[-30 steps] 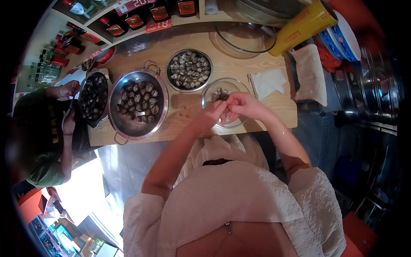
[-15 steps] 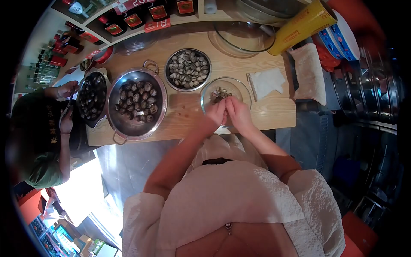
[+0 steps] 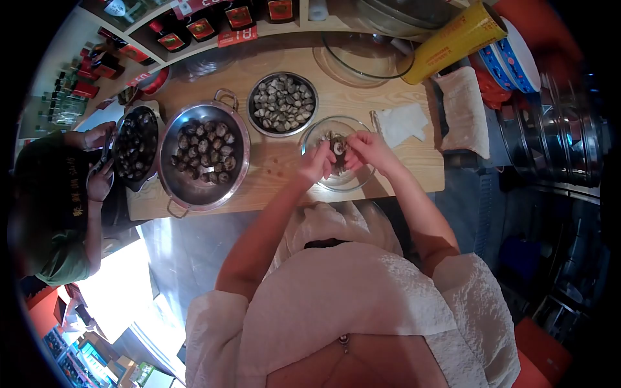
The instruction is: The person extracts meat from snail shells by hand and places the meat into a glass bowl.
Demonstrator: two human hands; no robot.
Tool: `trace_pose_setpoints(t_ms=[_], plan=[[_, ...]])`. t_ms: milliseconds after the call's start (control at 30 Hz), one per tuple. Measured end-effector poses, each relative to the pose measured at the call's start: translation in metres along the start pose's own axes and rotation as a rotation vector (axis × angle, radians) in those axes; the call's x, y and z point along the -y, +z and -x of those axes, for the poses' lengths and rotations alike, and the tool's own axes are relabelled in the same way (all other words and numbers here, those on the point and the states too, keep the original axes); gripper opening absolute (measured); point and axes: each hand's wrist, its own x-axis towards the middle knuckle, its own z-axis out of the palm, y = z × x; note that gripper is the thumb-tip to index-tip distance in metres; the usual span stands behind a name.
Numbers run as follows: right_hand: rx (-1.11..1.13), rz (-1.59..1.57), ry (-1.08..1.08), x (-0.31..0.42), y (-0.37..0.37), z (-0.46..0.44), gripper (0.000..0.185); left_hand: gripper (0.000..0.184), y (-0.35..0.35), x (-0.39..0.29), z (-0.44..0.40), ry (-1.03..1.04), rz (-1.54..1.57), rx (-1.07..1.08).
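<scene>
Over a clear glass bowl (image 3: 346, 188), my left hand (image 3: 317, 162) and my right hand (image 3: 369, 152) are both closed, fingertips nearly meeting. A small dark shellfish (image 3: 337, 148) with a pale middle sits between their fingertips, and both hands appear to grip it. Some small pieces lie in the bowl, partly hidden by my fingers. Left of it stands a round metal bowl of small clams (image 3: 284, 103). Farther left, a steel colander (image 3: 176, 145) with two handles holds several dark, rounded shells (image 3: 206, 152).
At the left, another person's hands (image 3: 100, 178) are beside a pan of dark shells (image 3: 137, 142). A white cloth (image 3: 400, 124) lies right of my bowl. Behind are a large glass bowl (image 3: 369, 76), a yellow tube (image 3: 456, 42) and a bottle shelf (image 3: 213, 42).
My hands have moved apart from a pressed-together position, with the right going right and slightly up. The shellfish between the fingertips now shows. The view has shifted slightly.
</scene>
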Motion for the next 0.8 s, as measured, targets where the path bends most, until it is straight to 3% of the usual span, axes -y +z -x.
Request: trace_pose_setpoints(t_ms=[167,267,400,467,567,800], plan=[[-0.091,0.267,-0.014,-0.018,-0.004,-0.02,0.022,0.05,-0.008,0.0,0.006,0.1,-0.115,-0.12],[0.018,0.394,0.043,-0.03,0.001,-0.027,0.022,0.042,-0.015,0.009,0.001,0.144,-0.001,-0.093],[-0.016,0.612,0.057,-0.04,0.006,-0.034,0.021,0.039,-0.023,0.012,0.005,0.19,0.047,-0.105],[-0.197,0.945,-0.088,-0.057,-0.001,-0.046,0.02,0.037,-0.023,-0.001,0.016,0.129,-0.044,-0.132],[-0.336,1.232,-0.138,-0.054,0.001,-0.046,0.021,0.037,-0.02,-0.008,0.024,0.132,-0.04,-0.139],[-0.295,1.184,-0.128,-0.069,-0.008,-0.064,0.022,0.041,-0.02,-0.009,0.026,0.109,-0.084,-0.146]])
